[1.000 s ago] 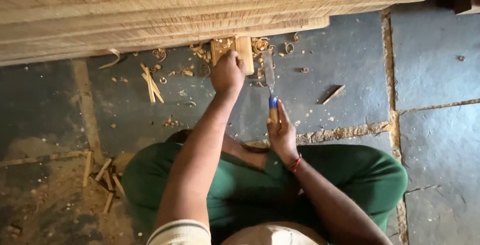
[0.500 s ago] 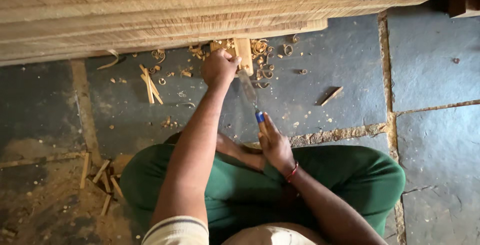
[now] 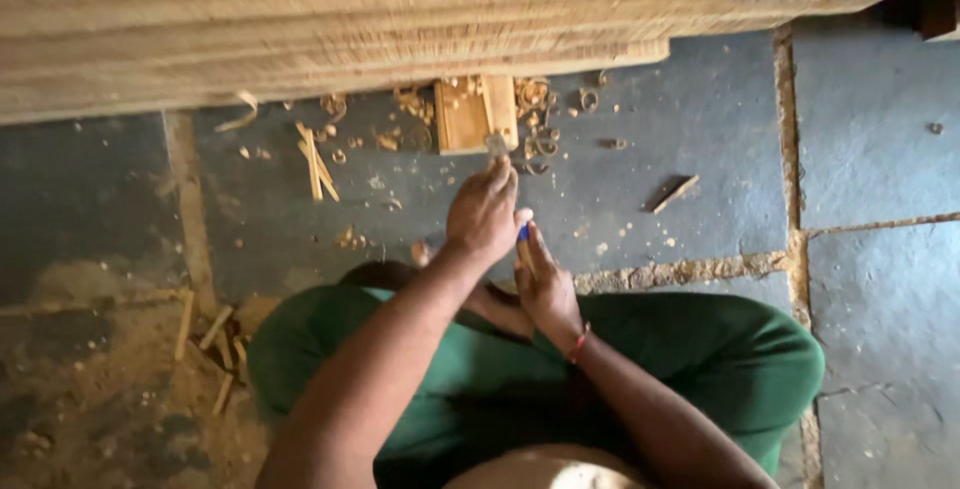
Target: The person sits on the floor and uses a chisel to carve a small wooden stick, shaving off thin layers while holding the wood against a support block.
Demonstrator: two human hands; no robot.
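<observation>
Both grips close on one blue-handled chisel (image 3: pixel 521 232) at frame centre: I see the right hand (image 3: pixel 545 284) wrapped low around the handle, the left hand (image 3: pixel 484 214) pinching near the blade, whose tip (image 3: pixel 496 144) touches the small wooden block (image 3: pixel 476 114) above. I judge the loose block could skid on the stone floor (image 3: pixel 700 129), letting the blade jump toward the fingers.

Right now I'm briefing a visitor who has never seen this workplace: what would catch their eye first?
First the two hands meeting at the middle: the left hand over the right hand, which grips a blue-handled tool. Just beyond them a small wooden block lies on the dark stone floor among curled shavings. Along the top runs a stack of pale wooden strips.
</observation>
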